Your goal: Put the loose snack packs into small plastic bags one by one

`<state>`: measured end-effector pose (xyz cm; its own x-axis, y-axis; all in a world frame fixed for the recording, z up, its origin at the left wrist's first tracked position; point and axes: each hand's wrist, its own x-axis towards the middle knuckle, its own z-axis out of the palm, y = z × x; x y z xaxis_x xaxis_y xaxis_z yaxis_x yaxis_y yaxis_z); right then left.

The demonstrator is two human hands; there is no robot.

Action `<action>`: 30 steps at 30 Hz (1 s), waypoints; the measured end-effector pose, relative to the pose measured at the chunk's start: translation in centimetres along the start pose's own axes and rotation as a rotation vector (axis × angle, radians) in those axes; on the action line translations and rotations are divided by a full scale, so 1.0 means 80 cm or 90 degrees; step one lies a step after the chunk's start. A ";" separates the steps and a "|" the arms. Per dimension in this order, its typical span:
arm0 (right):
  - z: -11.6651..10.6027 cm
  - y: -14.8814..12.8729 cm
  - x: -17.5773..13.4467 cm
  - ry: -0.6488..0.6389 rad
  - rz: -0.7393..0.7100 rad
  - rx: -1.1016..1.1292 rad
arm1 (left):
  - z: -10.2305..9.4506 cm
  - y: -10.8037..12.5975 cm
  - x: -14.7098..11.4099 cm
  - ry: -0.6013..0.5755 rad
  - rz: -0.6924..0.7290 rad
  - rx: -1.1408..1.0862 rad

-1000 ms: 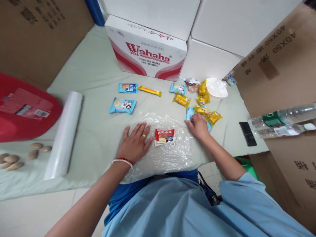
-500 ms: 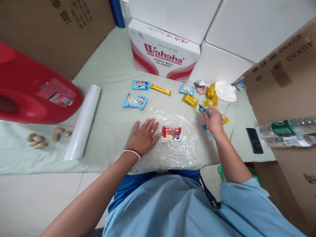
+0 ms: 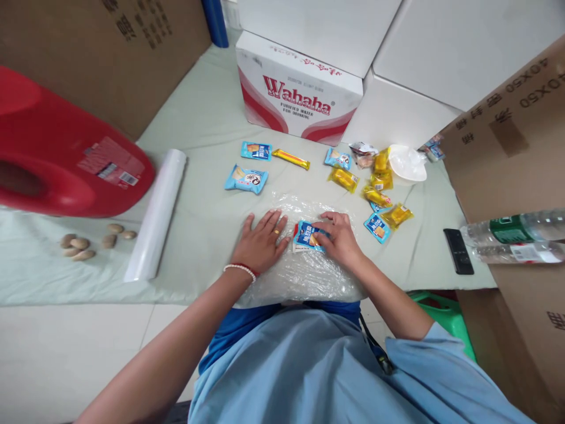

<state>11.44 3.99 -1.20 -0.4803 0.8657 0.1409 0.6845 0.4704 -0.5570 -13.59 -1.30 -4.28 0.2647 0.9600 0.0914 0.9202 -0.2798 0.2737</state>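
Note:
My left hand (image 3: 260, 242) lies flat with fingers spread on the left part of a sheet of clear plastic film (image 3: 304, 282). My right hand (image 3: 339, 238) pinches a small blue snack packet (image 3: 305, 234) by its right end. The blue packet rests over a red and white snack packet (image 3: 298, 248), which it mostly covers, on the film. Beyond my left hand lie a light blue snack packet (image 3: 246, 179), a blue packet (image 3: 256, 151) and a yellow stick packet (image 3: 291, 159). Right of my right hand is another blue packet (image 3: 377, 227) among yellow-wrapped snacks (image 3: 398, 216).
At the left are a roll of plastic film (image 3: 156, 218), several brown oval things (image 3: 80, 243) and a red jug (image 3: 70, 153). A Wahaha carton (image 3: 300, 94) stands behind. A white bowl (image 3: 412, 171), black remote (image 3: 458, 251) and plastic bottles (image 3: 507, 229) are at the right.
My right hand has carried a blue packet from the pile on the right to the middle, over the red and white packet. My left hand has stayed flat on the film.

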 end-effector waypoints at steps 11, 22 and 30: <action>0.015 0.005 -0.017 -0.138 -0.137 -0.014 | -0.004 0.002 0.000 -0.022 -0.012 -0.008; -0.033 0.045 0.069 -0.078 0.052 -0.127 | -0.038 -0.020 -0.005 0.054 -0.061 -0.101; -0.031 0.053 0.127 -0.187 0.073 -0.052 | -0.054 0.073 -0.015 0.050 0.182 -0.009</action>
<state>10.79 15.21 -0.12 -0.5272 0.8329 -0.1683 0.7795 0.3952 -0.4860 -9.79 -4.10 1.33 0.4888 0.8387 0.2402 0.8077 -0.5391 0.2388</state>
